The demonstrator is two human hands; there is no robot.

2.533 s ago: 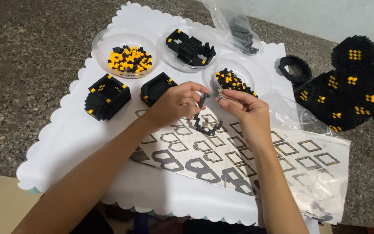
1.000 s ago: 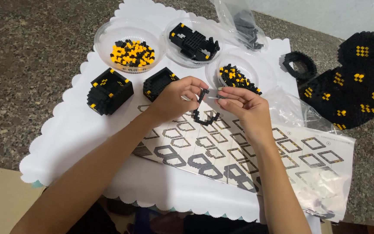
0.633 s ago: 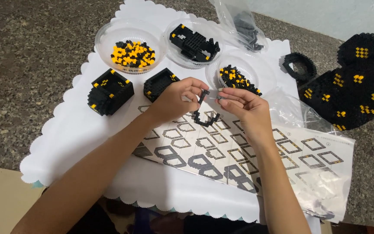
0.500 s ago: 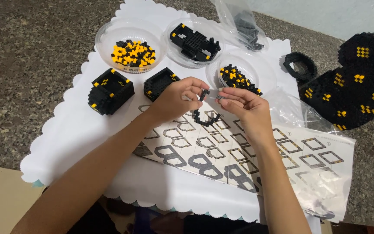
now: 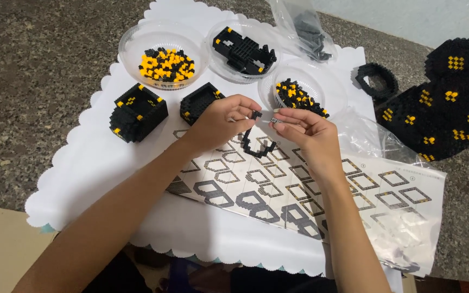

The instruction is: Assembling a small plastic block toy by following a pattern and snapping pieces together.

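A: Left hand (image 5: 221,120) pinches a thin black brick loop (image 5: 257,142), which hangs just under its fingertips.

B: And the right hand (image 5: 306,131)? Fingers pressed together on a tiny piece (image 5: 273,120), right beside the loop's top end.

A: Looks like mid-assembly. Pressing it home would need careful alignment over the instruction sheet (image 5: 386,190).

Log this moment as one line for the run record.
left hand: holds black brick ring | right hand: pinches small piece at ring | under hands: instruction sheet | nearby: three clear dishes of bricks
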